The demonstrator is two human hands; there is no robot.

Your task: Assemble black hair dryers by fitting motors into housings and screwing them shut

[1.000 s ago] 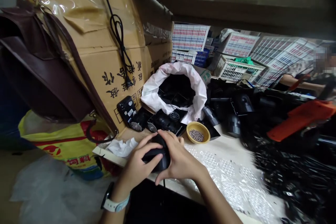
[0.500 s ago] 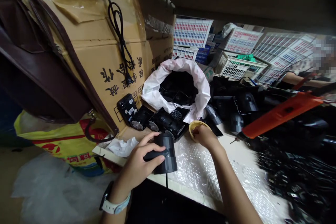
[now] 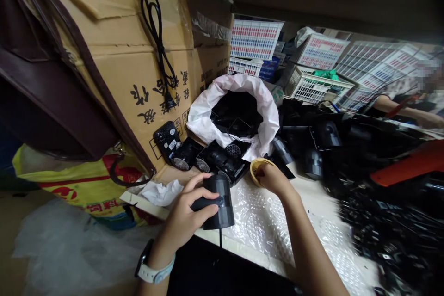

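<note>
My left hand (image 3: 196,203) is closed around a black cylindrical plastic housing (image 3: 224,194) with a side arm, holding it over the table's front edge. A thin black cord hangs from the housing's lower end. My right hand (image 3: 272,178) reaches into a small yellow bowl (image 3: 260,163); its fingers are bent and their tips hidden by the bowl and the hand itself. Small bits seem to lie in the bowl, too small to name. Bubble wrap (image 3: 256,217) lies on the table between my arms.
Behind the bowl stands a white sack (image 3: 199,120) with black parts inside. Black assemblies (image 3: 222,159) and a phone (image 3: 168,138) sit before it. An orange tool (image 3: 409,164) and heaped black parts (image 3: 381,226) are on the right. A cardboard box (image 3: 114,78) walls the left.
The orange tool has swung to the right, partly out of view. My left hand still holds the housing, and my right hand stays in the bowl with little movement.
</note>
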